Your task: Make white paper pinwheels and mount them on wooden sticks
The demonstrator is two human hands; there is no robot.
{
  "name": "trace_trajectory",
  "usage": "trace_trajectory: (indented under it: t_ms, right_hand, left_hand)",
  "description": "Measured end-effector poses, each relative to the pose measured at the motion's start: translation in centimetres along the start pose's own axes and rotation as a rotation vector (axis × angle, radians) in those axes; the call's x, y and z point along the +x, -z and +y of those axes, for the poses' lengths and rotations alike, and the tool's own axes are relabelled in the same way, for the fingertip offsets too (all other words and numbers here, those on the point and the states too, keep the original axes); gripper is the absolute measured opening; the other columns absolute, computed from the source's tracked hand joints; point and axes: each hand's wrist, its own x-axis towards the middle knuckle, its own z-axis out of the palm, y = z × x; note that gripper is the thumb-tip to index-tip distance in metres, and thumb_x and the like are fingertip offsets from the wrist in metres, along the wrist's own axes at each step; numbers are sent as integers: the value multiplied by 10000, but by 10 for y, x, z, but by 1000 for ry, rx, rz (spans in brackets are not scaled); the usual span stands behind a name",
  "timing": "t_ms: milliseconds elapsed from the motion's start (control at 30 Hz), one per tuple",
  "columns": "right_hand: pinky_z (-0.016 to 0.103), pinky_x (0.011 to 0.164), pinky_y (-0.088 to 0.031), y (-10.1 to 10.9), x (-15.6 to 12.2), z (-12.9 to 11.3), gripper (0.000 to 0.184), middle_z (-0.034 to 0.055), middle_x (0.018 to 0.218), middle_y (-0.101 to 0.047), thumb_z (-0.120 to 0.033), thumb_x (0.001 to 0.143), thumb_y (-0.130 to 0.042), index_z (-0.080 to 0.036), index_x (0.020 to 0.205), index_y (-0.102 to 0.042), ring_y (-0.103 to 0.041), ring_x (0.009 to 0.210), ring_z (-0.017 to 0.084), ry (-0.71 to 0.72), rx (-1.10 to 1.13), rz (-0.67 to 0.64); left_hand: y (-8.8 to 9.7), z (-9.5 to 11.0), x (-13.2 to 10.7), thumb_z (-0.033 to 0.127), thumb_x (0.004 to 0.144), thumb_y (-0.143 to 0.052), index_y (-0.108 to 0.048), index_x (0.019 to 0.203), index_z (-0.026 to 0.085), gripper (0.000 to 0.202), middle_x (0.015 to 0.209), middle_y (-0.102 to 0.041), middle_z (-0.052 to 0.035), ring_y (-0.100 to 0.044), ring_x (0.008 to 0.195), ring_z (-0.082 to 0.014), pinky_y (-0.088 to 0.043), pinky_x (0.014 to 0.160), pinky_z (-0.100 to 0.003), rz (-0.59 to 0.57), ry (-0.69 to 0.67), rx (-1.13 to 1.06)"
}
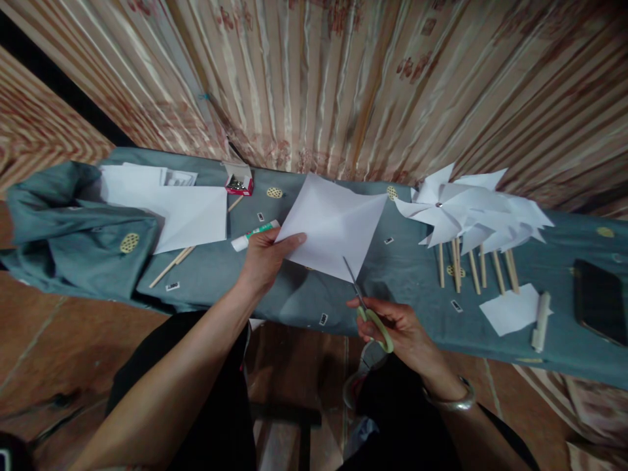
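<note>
My left hand (267, 258) pinches the left corner of a square white paper sheet (333, 219), thumb on top. Faint creases run across the sheet towards its middle. In my right hand (397, 327) is a pair of scissors (375, 327) with light green handles, my fingers closed round the loops. The blades reach the sheet's near corner, one lying over the paper; whether they have cut into it I cannot tell. A glue stick (255, 235) with a white and green body lies just beside my left hand.
Several paper pinwheels (471, 206) on wooden sticks lie to the right, near a paper piece (513, 311), a white marker (541, 322) and a phone (601, 301). At left are paper sheets (196, 216), wooden sticks (169, 267) and an open box of small metal pins (239, 180).
</note>
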Motion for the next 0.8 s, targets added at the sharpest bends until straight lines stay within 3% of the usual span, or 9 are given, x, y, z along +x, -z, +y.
trace_trajectory:
  t_ms: [800]
  right_hand:
    - [215, 499, -456, -1, 1, 3, 426, -36, 593, -574, -455, 656, -833, -190, 981, -755, -500, 521, 77, -35, 85, 35]
  left_hand:
    - [0, -3, 1, 223, 604, -807, -764, 682, 166, 106, 653, -713, -4, -612, 596, -127, -486, 609, -256, -11, 8, 19]
